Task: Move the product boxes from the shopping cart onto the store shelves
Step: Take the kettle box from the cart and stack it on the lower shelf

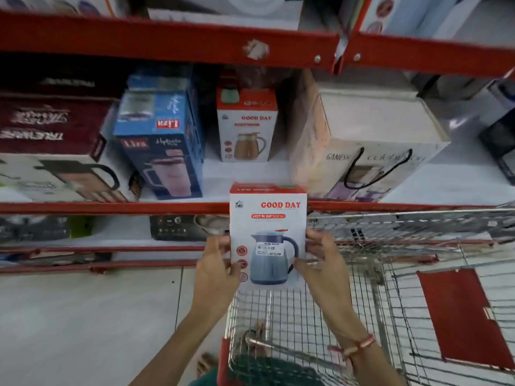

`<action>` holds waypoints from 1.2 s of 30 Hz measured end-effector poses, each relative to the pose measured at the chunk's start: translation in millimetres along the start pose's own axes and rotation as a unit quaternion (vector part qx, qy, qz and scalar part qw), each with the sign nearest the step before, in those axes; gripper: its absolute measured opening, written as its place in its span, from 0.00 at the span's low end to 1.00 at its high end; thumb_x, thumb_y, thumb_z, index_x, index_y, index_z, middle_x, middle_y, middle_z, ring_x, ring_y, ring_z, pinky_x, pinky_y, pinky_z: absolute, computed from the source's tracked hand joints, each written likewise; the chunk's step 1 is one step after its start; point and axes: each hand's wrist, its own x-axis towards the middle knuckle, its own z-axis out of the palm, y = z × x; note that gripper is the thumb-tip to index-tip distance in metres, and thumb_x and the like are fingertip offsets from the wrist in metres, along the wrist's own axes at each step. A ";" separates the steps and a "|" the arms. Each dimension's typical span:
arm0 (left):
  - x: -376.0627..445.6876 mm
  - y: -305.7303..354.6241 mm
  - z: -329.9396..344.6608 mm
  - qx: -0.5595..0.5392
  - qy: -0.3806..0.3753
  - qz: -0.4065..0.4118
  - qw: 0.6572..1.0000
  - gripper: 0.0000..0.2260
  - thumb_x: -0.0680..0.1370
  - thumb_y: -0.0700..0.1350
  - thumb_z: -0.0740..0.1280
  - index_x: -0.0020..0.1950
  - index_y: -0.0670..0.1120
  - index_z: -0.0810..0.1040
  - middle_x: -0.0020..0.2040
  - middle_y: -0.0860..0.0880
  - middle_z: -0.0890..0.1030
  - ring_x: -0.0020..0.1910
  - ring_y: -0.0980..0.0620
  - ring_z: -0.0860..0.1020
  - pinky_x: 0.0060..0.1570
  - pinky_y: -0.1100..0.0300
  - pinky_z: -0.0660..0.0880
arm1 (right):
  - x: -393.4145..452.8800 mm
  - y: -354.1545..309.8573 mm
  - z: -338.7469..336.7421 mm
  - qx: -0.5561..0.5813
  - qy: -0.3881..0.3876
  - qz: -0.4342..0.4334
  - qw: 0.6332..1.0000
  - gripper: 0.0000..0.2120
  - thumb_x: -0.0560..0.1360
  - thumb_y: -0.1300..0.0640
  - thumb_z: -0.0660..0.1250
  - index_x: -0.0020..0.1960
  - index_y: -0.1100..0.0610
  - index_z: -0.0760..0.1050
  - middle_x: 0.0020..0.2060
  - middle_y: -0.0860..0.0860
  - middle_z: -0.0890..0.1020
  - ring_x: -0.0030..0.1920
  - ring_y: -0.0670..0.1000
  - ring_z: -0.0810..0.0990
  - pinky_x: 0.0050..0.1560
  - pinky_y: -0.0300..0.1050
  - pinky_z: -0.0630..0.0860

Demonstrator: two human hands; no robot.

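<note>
I hold a white and red GOOD DAY box (pixel 268 218) with a blue jug pictured on it, upright, above the front of the wire shopping cart (pixel 390 288). My left hand (pixel 214 266) grips its lower left side and my right hand (pixel 320 260) grips its lower right side. The box's top overlaps the red front edge of the middle shelf (pixel 111 208). On that shelf, straight behind, stands a matching GOOD DAY box (pixel 246 129) with an orange jug on it.
On the middle shelf a blue Liza box (pixel 161 146) stands left of the gap and a large white box with a black cord handle (pixel 370 146) right of it. Dark red boxes (pixel 47 126) fill the far left. A red upper shelf rail (pixel 167 40) overhangs. A red flap (pixel 462 316) lies in the cart.
</note>
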 end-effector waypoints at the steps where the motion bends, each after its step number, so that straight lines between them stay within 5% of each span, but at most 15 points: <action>1: 9.1 7.6 -4.3 -0.005 0.013 0.019 1.000 0.16 0.71 0.36 0.72 0.54 0.45 0.69 0.51 0.49 0.81 0.46 0.54 0.80 0.38 0.70 0.79 | 6.7 -10.0 1.6 0.005 0.012 -0.024 1.000 0.22 0.70 0.62 0.73 0.57 0.45 0.70 0.54 0.45 0.79 0.53 0.42 0.78 0.42 0.34 0.75; 6: 71.5 36.8 -18.0 -0.018 0.118 0.084 0.989 0.20 0.69 0.41 0.75 0.54 0.46 0.67 0.51 0.44 0.83 0.48 0.47 0.83 0.46 0.50 0.82 | 58.1 -48.8 22.5 -0.035 0.067 -0.159 0.984 0.21 0.69 0.63 0.74 0.55 0.48 0.69 0.57 0.49 0.79 0.56 0.49 0.78 0.56 0.48 0.80; 9: 114.3 35.7 -13.0 0.026 0.148 0.108 0.983 0.27 0.67 0.37 0.76 0.62 0.42 0.67 0.55 0.41 0.81 0.51 0.44 0.82 0.49 0.46 0.81 | 93.8 -49.2 42.9 -0.064 0.078 -0.161 0.982 0.20 0.70 0.65 0.73 0.55 0.52 0.69 0.56 0.50 0.81 0.54 0.49 0.80 0.55 0.51 0.81; 12: 145.4 30.2 -2.2 0.089 0.142 0.101 0.981 0.24 0.67 0.35 0.75 0.60 0.38 0.69 0.57 0.38 0.78 0.54 0.38 0.79 0.52 0.42 0.79 | 125.6 -38.0 58.6 -0.048 0.054 -0.134 0.988 0.19 0.71 0.66 0.71 0.55 0.52 0.68 0.56 0.52 0.81 0.54 0.50 0.81 0.56 0.53 0.82; 20: 164.2 14.0 12.3 0.135 0.110 0.075 0.982 0.22 0.74 0.35 0.67 0.65 0.37 0.63 0.63 0.36 0.72 0.58 0.35 0.77 0.57 0.44 0.76 | 150.6 -11.7 74.8 -0.038 0.024 -0.084 0.995 0.20 0.71 0.64 0.71 0.57 0.54 0.65 0.57 0.58 0.78 0.56 0.54 0.80 0.59 0.59 0.79; 25: 127.9 -8.7 -6.6 0.050 0.126 0.095 0.986 0.18 0.75 0.44 0.67 0.62 0.39 0.71 0.59 0.40 0.77 0.55 0.43 0.78 0.54 0.54 0.77 | 108.2 -28.1 103.3 -0.045 0.152 -0.141 0.977 0.30 0.71 0.67 0.70 0.68 0.54 0.61 0.68 0.57 0.64 0.61 0.52 0.74 0.63 0.47 0.76; 27: 110.8 -26.6 -23.7 0.000 0.159 0.054 0.986 0.16 0.73 0.36 0.69 0.60 0.40 0.72 0.56 0.41 0.77 0.53 0.45 0.78 0.51 0.59 0.75 | 89.5 -33.8 120.6 -0.050 0.109 -0.207 0.971 0.25 0.72 0.67 0.69 0.65 0.55 0.65 0.63 0.55 0.70 0.60 0.48 0.74 0.63 0.44 0.75; 30: 106.0 -50.9 -54.3 -0.041 0.201 0.009 0.979 0.22 0.71 0.31 0.68 0.64 0.39 0.68 0.60 0.40 0.72 0.55 0.47 0.74 0.53 0.58 0.72 | 79.6 -44.2 149.6 -0.089 -0.065 -0.216 0.970 0.25 0.73 0.65 0.68 0.68 0.54 0.66 0.63 0.52 0.75 0.61 0.45 0.74 0.65 0.50 0.76; 33: 125.1 -65.6 -78.5 0.003 0.181 0.020 0.983 0.35 0.70 0.30 0.69 0.73 0.41 0.55 0.70 0.40 0.63 0.67 0.42 0.67 0.63 0.55 0.68 | 84.0 -56.9 177.4 -0.079 -0.192 -0.136 0.969 0.45 0.72 0.61 0.72 0.77 0.48 0.47 0.75 0.52 0.62 0.73 0.51 0.65 0.74 0.51 0.63; 36: 145.9 -74.4 -89.5 0.015 0.102 0.066 0.993 0.45 0.71 0.37 0.72 0.76 0.48 0.44 0.76 0.43 0.56 0.73 0.46 0.60 0.70 0.55 0.60 | 91.2 -64.8 195.0 -0.077 -0.242 -0.111 0.961 0.57 0.69 0.61 0.75 0.71 0.35 0.31 0.74 0.55 0.65 0.70 0.55 0.70 0.70 0.54 0.68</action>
